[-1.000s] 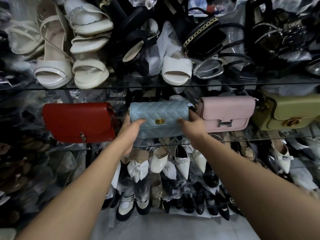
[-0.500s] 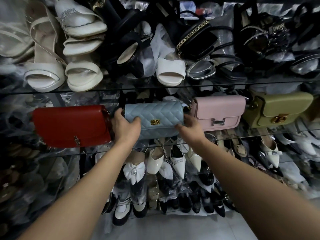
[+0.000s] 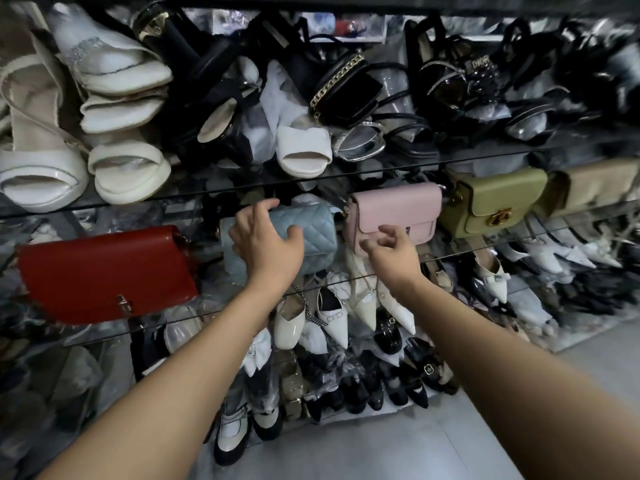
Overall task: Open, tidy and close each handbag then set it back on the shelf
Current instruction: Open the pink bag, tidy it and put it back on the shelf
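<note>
We see five bags in a row on the glass shelf (image 3: 446, 257). The red bag (image 3: 104, 271) sits far left, flap down, with a small gold clasp near its lower edge. Next comes the quilted blue bag (image 3: 313, 230), turned at an angle, with the left hand (image 3: 266, 244) gripping it over the top. Just beside it stands the pink bag (image 3: 398, 206), upright, flap shut. Then the green bag (image 3: 491, 195) with its gold clasp, and a beige bag (image 3: 595, 185) — blurred — at the far right.
</note>
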